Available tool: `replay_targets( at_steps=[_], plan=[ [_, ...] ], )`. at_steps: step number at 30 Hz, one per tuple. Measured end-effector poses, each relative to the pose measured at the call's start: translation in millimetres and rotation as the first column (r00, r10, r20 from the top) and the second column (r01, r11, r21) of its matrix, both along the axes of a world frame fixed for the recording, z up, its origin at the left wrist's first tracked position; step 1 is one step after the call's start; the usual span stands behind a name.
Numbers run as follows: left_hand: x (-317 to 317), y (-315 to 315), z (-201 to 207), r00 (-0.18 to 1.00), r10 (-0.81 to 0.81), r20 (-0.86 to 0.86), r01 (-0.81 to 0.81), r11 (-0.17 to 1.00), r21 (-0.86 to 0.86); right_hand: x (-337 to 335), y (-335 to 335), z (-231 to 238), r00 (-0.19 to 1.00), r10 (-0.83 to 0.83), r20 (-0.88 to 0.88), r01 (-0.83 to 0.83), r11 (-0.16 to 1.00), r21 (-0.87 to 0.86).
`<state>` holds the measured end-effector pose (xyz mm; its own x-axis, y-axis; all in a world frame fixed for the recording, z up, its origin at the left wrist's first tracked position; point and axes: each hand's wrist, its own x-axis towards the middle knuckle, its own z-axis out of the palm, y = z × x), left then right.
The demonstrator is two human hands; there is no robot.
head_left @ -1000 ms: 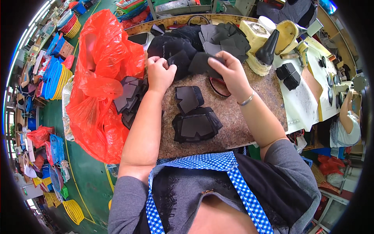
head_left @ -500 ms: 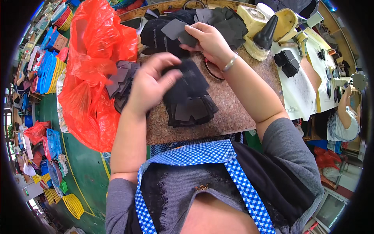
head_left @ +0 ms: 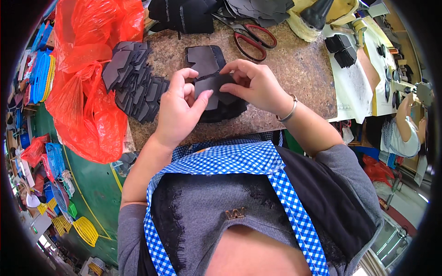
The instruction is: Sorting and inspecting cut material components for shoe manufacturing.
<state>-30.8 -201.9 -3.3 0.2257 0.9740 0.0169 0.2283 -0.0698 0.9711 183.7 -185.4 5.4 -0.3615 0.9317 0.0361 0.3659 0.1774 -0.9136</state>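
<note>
Over a stack of dark cut pieces (head_left: 225, 113) near the worktable's front edge, both my hands grip one flat dark grey piece (head_left: 208, 86). My left hand (head_left: 180, 106) has its thumb on the piece's left side, fingers curled at the edge. My right hand (head_left: 261, 87) pinches its right side between thumb and fingers. Just beyond lies another notched grey piece (head_left: 202, 60) on a black backing. Whether the material is leather or fabric, I cannot tell.
Red-handled scissors (head_left: 251, 39) lie farther back, beside black stacked pieces (head_left: 184, 16). A heap of small dark pieces (head_left: 138, 85) sits left, next to a red plastic bag (head_left: 87, 92). At the back right stands a black cone-shaped object (head_left: 317, 13). Another person's arm (head_left: 404, 112) shows far right.
My right hand has come down from the back piles toward me with a grey piece. Both hands now meet over the front stack, and the view has shifted. The scissors show fully.
</note>
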Motion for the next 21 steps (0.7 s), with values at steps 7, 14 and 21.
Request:
replay_targets(
  at_steps=[7,14,21],
  plan=[
    [3.8,-11.1,0.0,0.959,0.013,-0.282,0.012,0.996,0.084,4.0,-6.6,1.0,0.979,-0.042,0.199,0.03,0.998,0.062],
    [3.5,-4.8,-8.9,0.846,0.177,-0.503,0.158,0.817,0.554,2.4,-6.3,-9.2,0.944,0.102,0.313,-0.284,0.732,0.619],
    [-3.9,60.6,22.1,0.824,0.109,-0.556,0.287,0.765,0.577,40.2,72.9,0.1,0.935,-0.311,0.169,0.085,0.66,0.746]
  ],
)
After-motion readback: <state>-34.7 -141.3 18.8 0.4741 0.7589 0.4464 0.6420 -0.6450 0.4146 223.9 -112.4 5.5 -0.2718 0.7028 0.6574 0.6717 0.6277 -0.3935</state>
